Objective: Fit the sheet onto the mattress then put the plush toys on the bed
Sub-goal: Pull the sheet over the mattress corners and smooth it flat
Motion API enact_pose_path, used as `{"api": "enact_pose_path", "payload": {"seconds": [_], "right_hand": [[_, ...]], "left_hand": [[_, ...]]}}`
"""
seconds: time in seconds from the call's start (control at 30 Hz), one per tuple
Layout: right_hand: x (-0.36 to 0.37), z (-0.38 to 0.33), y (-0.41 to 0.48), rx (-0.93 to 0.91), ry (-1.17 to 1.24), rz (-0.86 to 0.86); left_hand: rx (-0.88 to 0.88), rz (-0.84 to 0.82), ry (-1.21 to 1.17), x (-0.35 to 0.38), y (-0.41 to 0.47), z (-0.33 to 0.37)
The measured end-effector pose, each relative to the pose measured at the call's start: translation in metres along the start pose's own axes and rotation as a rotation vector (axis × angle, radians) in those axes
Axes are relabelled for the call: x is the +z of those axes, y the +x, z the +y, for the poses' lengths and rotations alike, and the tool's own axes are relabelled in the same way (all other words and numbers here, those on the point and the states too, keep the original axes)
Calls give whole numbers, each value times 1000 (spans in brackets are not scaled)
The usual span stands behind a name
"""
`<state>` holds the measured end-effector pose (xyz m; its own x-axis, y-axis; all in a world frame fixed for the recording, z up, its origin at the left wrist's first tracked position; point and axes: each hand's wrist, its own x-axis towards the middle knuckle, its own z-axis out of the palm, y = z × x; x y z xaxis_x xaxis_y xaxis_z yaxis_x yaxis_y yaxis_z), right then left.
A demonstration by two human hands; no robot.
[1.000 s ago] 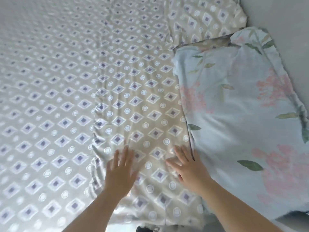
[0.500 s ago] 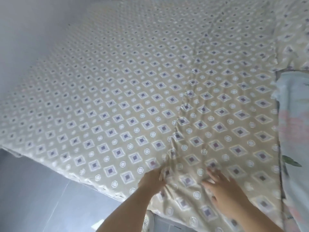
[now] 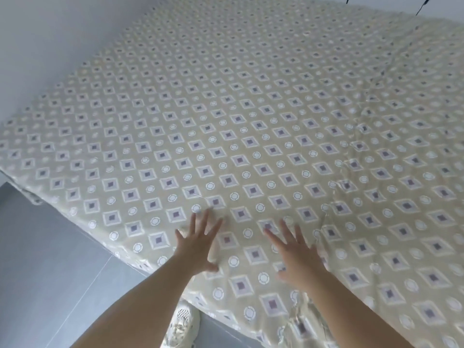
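A beige sheet (image 3: 251,121) with a diamond-and-circle pattern covers the whole mattress and hangs over its near edge. My left hand (image 3: 198,242) lies flat on the sheet near that edge, fingers spread and straight. My right hand (image 3: 296,252) presses flat beside it, fingers spread too. A line of wrinkles (image 3: 351,172) runs up the sheet to the right of my right hand. No plush toys are in view.
Grey tiled floor (image 3: 50,272) lies left and below the bed's near edge. A white shoe (image 3: 183,325) shows under my left forearm. A pale wall (image 3: 50,33) stands behind the bed at the upper left. Two dark cords (image 3: 424,6) hang at the top right.
The view has swung left, so the floral pillow is out of frame. My left hand, bunched on the sheet half a second ago, now lies flat and spread. Both hands have slid leftward along the near edge.
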<state>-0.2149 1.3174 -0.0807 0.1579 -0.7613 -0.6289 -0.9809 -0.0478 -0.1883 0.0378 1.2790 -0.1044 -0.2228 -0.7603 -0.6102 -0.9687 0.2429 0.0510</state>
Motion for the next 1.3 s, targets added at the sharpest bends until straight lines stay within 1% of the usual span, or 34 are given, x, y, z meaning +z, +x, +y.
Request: {"api": "enact_pose_path", "payload": {"seconds": [0.13,0.23,0.3,0.4,0.5,0.6,0.67,0.7,0.77,0.9,0.93,1.03,1.1,1.2,1.3], "right_hand": [[-14,-64,66,44,29,-6],[-22,-115,110,34,-36,-20],[-28,-156,138,-4,-91,-35],[-38,-216,172,-65,-165,-56],[-50,-287,204,-133,-226,-78],[-62,-346,222,-226,-277,-143],[-72,-374,228,-296,-257,-185],[-83,-385,232,-325,-251,-176],[-103,-394,235,-335,-238,-111],[-141,-382,243,-247,-202,64],[-147,-372,248,-214,-203,85],[-145,-347,272,-115,-212,54],[-143,-339,290,-85,-190,36],[-143,-346,323,-55,-79,53],[-141,-369,353,-54,-58,52]], "left_hand": [[5,5,-14,-10,21,-79],[5,0,-85,-8,26,-134],[-15,10,-119,-9,26,-169],[-94,13,-177,-9,26,-221],[-225,9,-222,-12,18,-287],[-336,-73,-222,-19,7,-340],[-394,-130,-179,-31,2,-361],[-421,-132,-168,-41,2,-372],[-428,-108,-125,-62,2,-385],[-364,62,-132,-96,11,-397],[-348,104,-133,-102,19,-398],[-331,197,-146,-106,45,-400],[-299,210,-140,-105,63,-402],[-192,152,-143,-90,86,-409],[-180,80,-208,-66,87,-425]]}}
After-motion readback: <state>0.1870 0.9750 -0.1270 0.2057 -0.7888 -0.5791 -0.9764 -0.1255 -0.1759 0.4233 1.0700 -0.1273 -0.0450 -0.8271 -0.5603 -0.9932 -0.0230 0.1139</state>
